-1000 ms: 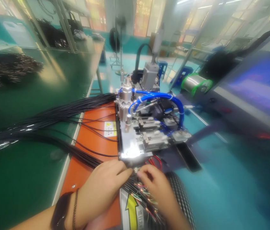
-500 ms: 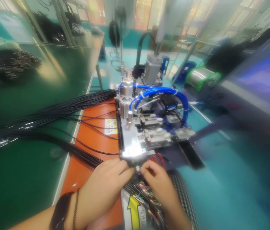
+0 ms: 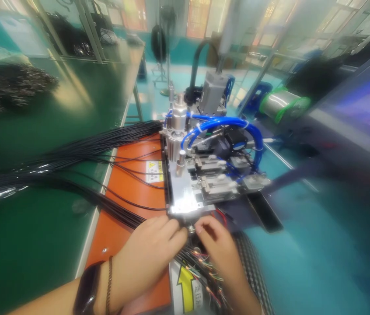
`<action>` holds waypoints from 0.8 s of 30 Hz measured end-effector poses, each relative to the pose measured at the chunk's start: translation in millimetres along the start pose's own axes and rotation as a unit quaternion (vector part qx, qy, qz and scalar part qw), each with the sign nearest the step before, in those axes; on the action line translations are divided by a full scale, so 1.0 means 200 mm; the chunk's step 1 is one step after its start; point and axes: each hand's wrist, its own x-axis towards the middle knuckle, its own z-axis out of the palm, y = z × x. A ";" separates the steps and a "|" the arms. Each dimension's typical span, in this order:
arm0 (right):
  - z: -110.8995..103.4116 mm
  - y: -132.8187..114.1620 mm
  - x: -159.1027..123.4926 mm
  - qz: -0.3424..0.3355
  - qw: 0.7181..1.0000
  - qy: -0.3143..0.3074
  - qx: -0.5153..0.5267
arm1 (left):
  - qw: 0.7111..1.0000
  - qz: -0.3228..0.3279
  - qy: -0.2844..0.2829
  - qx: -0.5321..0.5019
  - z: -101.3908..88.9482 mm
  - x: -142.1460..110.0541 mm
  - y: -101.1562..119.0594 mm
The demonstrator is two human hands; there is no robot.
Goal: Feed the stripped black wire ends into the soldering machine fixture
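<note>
My left hand, with a dark wristband on its wrist, is closed at the near edge of the benchtop machine. Its fingertips are hidden, and I cannot make out what they hold. Close to its right, my right hand has thumb and forefinger pinched together; whatever is in the pinch is too small to name. A small shiny metal piece shows between the fingertips. Below the hands lie several black cables with stripped ends, their thin coloured wires fanned out.
Long bundles of black cable run from the green table onto the orange surface. Blue air hoses arch over the machine. A green-rimmed spool and a lit screen stand to the right.
The view has shifted slightly, so everything sits a little further right. Both hands keep nearly the same pose at the machine's near edge.
</note>
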 end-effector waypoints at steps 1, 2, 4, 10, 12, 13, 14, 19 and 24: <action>0.00 0.00 0.00 0.002 1.000 0.004 -0.006 | 1.000 -0.002 -0.006 0.000 0.00 0.00 0.00; 0.00 -0.01 0.00 0.007 1.000 0.009 -0.014 | 1.000 -0.004 -0.013 0.001 -0.01 0.00 0.00; 0.01 -0.02 0.01 0.025 0.999 0.010 -0.030 | 1.000 -0.008 -0.025 0.004 -0.01 0.00 0.01; 0.00 -0.04 0.00 0.032 0.997 -0.008 -0.068 | 0.999 -0.013 -0.037 0.008 -0.02 0.00 0.02; 0.00 -0.05 0.00 0.004 0.996 -0.003 -0.092 | 0.999 -0.014 -0.041 0.014 -0.02 0.01 0.02; 0.00 -0.04 0.00 -0.010 0.995 -0.004 -0.103 | 0.999 -0.015 -0.042 0.018 -0.03 0.01 0.03; -0.01 -0.04 0.00 -0.021 0.994 -0.007 -0.111 | 0.999 -0.016 -0.043 0.022 -0.03 0.01 0.03; -0.02 -0.02 -0.01 -0.020 0.992 -0.016 -0.126 | 0.999 -0.008 -0.030 0.024 -0.02 0.00 0.04; -0.03 -0.02 0.00 -0.032 0.987 -0.026 -0.157 | 1.000 -0.006 -0.018 0.018 -0.01 -0.01 0.04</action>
